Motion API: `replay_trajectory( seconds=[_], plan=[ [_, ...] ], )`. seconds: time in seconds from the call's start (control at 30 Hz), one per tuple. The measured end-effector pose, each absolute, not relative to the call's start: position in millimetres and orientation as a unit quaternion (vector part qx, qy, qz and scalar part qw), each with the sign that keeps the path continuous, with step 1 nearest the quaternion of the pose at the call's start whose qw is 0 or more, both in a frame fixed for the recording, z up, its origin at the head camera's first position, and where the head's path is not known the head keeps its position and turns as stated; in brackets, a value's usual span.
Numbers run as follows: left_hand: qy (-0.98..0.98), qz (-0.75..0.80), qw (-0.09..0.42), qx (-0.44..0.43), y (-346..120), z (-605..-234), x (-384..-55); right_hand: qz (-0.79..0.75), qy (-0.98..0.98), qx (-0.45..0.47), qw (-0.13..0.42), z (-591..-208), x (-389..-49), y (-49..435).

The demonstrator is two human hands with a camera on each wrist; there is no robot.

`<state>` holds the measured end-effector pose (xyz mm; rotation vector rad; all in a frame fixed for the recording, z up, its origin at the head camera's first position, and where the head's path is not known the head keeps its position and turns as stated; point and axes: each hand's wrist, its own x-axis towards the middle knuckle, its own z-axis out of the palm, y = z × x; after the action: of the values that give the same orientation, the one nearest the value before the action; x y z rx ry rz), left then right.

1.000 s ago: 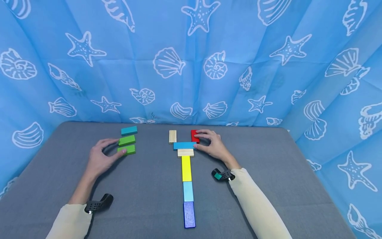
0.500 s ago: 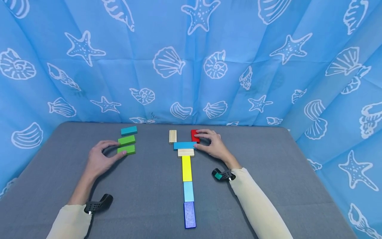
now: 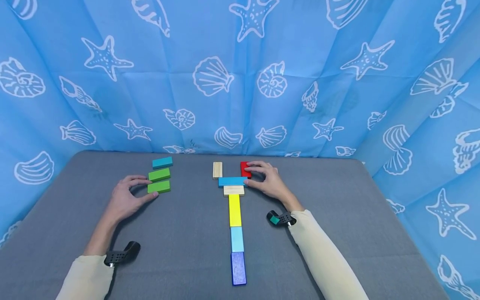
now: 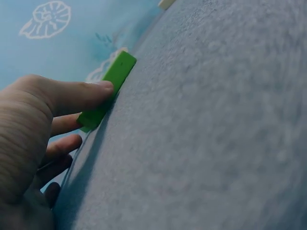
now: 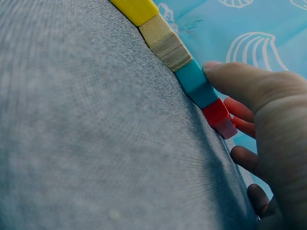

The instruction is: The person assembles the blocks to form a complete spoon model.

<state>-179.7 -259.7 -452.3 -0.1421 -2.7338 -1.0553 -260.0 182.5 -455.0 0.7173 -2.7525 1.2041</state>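
Observation:
My left hand is at the left end of the nearer green block. Thumb and index finger pinch it across its narrow width as it lies flat on the table. Just behind lies a second green block, with a teal block beyond. On the other side, my right hand touches the red block with its fingers, while the thumb rests at the right end of the blue block. The red block's right side is partly hidden by those fingers in the head view.
A plain wooden block stands off the blue block's left end. Below run another wooden block, a yellow block, a light blue block and a dark blue block. A blue curtain hangs behind the grey table.
My left thumb and index finger have shifted slightly toward me around the nearer green block, leaving more of its top showing. My right hand and the blocks beside it look the same.

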Motion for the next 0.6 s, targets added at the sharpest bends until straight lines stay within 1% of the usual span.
replay_trajectory(
  seconds=[0.3,0.6],
  plan=[
    [-0.916,-0.384,0.106,-0.05,-261,-452,-181,0.392,-0.89,0.232,0.021,-453,-258,182],
    [-0.901,-0.408,0.137,-0.061,-248,-433,-179,0.394,-0.888,0.236,0.025,-453,-258,183]
  ],
)
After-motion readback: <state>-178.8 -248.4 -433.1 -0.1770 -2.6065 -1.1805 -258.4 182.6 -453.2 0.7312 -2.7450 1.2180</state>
